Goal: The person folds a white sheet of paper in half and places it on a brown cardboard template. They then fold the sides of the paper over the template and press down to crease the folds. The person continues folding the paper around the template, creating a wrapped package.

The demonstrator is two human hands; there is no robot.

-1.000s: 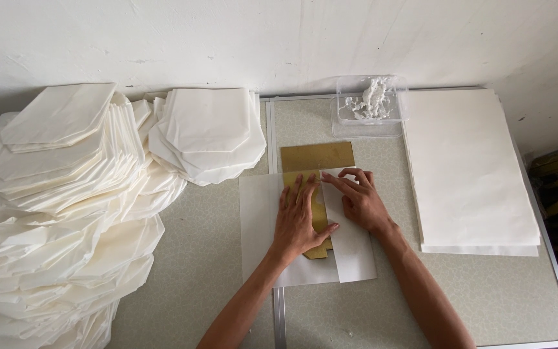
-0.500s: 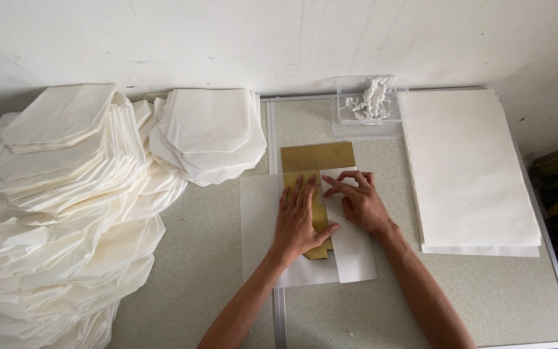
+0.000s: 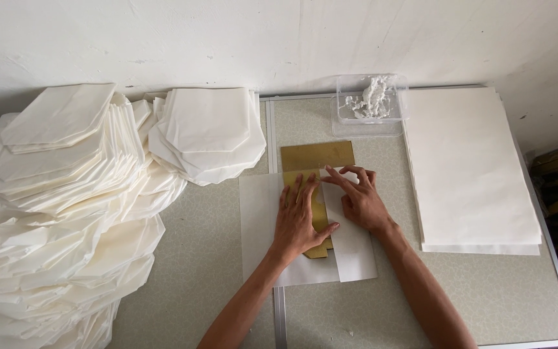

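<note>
Under my two hands lay a white sheet of paper (image 3: pixel 259 220) on the desk (image 3: pixel 214 278), with a gold card template (image 3: pixel 316 157) resting on it and sticking out beyond my fingertips. My left hand (image 3: pixel 299 220) was pressed flat on the template, fingers spread and straight, thumb out to the right; it gripped nothing, only held the card down. My right hand (image 3: pixel 360 200) sat just beside it, touching the folded flap of paper (image 3: pixel 355 249) that lay over the right part of the template. Its fingers (image 3: pixel 336 174) were bent and lightly curled, tips pressing the flap's upper edge near the card; I could not tell whether they pinched the paper or only pushed on it. Beyond my right fingers stood a clear plastic tub (image 3: pixel 369 106) holding white paste. Well off to the right lay a flat stack of white sheets (image 3: pixel 469 168). Left of my left hand rose big piles of folded white paper bags (image 3: pixel 66 194).
</note>
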